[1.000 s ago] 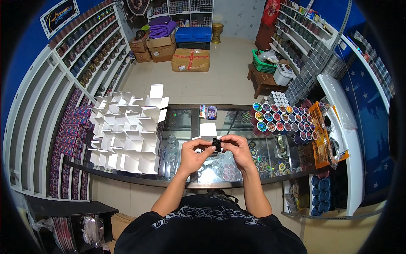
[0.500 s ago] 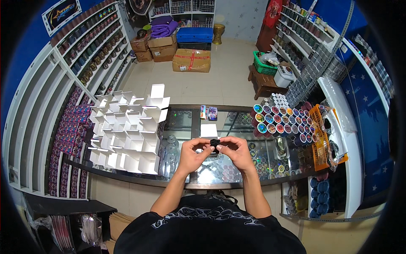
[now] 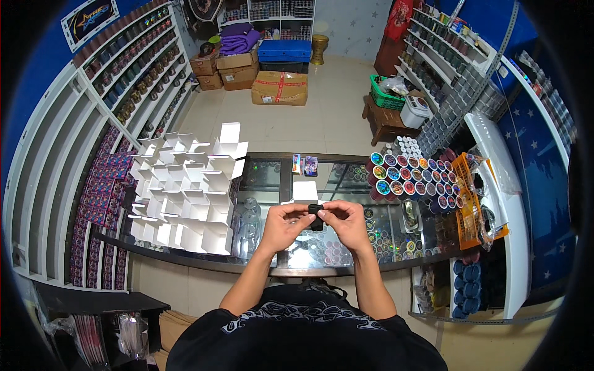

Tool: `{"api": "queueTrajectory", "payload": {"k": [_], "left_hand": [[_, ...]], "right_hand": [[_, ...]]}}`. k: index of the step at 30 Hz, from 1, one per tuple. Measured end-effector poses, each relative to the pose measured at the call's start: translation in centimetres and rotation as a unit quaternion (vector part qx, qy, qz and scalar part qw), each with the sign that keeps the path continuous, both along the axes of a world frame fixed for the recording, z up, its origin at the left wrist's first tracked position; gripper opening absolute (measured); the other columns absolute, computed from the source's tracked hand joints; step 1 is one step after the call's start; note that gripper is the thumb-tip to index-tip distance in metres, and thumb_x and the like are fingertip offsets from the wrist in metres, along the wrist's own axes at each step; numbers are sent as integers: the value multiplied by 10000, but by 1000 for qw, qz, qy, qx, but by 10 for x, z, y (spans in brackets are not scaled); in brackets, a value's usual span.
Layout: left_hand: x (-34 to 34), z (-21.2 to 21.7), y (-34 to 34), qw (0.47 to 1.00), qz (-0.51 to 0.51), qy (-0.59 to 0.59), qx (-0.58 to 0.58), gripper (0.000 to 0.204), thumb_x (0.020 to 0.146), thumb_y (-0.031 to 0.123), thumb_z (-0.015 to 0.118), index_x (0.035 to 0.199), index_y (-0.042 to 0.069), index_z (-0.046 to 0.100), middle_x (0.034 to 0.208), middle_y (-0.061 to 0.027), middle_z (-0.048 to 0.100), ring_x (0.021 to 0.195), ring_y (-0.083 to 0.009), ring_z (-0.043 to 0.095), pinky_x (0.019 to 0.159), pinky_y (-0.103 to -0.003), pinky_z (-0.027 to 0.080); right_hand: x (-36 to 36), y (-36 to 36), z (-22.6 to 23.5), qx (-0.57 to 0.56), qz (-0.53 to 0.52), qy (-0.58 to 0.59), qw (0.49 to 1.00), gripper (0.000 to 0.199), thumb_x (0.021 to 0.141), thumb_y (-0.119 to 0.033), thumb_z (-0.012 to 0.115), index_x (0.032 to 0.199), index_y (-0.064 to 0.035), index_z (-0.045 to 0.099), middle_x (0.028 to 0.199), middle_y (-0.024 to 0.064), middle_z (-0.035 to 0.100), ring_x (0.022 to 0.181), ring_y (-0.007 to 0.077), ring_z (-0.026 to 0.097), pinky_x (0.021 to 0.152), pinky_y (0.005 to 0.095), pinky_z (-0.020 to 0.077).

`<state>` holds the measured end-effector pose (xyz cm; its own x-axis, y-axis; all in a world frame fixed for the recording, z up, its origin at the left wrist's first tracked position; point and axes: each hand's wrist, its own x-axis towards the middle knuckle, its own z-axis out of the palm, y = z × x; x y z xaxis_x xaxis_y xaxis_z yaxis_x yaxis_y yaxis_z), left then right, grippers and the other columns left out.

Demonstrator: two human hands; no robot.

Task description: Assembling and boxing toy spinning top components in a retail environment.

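Over the glass counter (image 3: 297,255), my left hand (image 3: 286,227) and my right hand (image 3: 345,224) pinch a small black object (image 3: 316,217) between thumbs and fingertips. It looks dark and folded or strip-like; its exact kind is too small to make out. Just beyond my fingers stands an open white box (image 3: 305,190). Farther back on the counter lie two small printed packs (image 3: 310,166). To the left, many open white boxes (image 3: 185,198) stand packed together in rows.
Rows of round lidded jars (image 3: 408,176) stand on the counter's right side, beside an orange crate (image 3: 467,204). A small clear tray (image 3: 410,216) sits nearer me. Patterned boxes (image 3: 105,185) are stacked at the far left. A taped cardboard box (image 3: 279,88) rests on the floor beyond.
The black object has turned slightly between my fingertips, with more of it hanging below them. Both hands stay almost in the same place.
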<state>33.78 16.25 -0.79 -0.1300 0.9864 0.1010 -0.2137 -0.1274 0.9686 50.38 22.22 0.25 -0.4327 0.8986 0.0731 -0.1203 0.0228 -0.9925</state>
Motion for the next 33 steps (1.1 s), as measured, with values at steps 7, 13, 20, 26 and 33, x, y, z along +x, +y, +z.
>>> {"api": "queueTrajectory", "payload": {"k": [7, 13, 20, 26, 33], "left_hand": [[-2, -6, 1, 1000, 4, 11, -6, 154, 816, -10, 691, 963, -54, 670, 858, -67, 676, 754, -78, 613, 677, -211, 516], [1, -8, 3, 999, -2, -42, -12, 110, 826, -14, 682, 930, -45, 665, 864, -64, 676, 748, -79, 615, 685, -208, 517], [-2, -9, 2, 999, 6, -50, -10, 113, 829, -14, 678, 934, -50, 655, 856, -67, 672, 756, -81, 620, 679, -210, 517], [-1, -7, 0, 998, -2, -56, -17, 105, 830, -11, 678, 925, -50, 652, 850, -67, 670, 749, -83, 621, 672, -211, 518], [-2, -10, 1, 998, -7, -60, -6, 105, 821, -14, 685, 915, -47, 653, 844, -69, 670, 755, -87, 626, 672, -210, 519]], "right_hand": [[2, 1, 3, -45, 9, 27, 999, 93, 792, -18, 706, 873, 18, 677, 757, 22, 658, 672, 65, 584, 630, 213, 472], [2, -1, 5, -57, 7, 26, 998, 141, 788, -1, 705, 920, 26, 664, 804, 43, 665, 709, 72, 602, 656, 213, 488], [3, -6, 5, -62, 21, 8, 998, 202, 778, 44, 705, 972, 48, 647, 869, 90, 677, 754, 90, 624, 693, 214, 517], [4, -6, 3, -71, 21, 17, 997, 222, 785, 4, 722, 987, 53, 646, 822, 71, 666, 730, 79, 616, 672, 198, 515], [5, -6, -3, -55, 21, 17, 998, 225, 777, 12, 726, 986, 53, 651, 828, 68, 664, 730, 81, 610, 695, 206, 518]]}}
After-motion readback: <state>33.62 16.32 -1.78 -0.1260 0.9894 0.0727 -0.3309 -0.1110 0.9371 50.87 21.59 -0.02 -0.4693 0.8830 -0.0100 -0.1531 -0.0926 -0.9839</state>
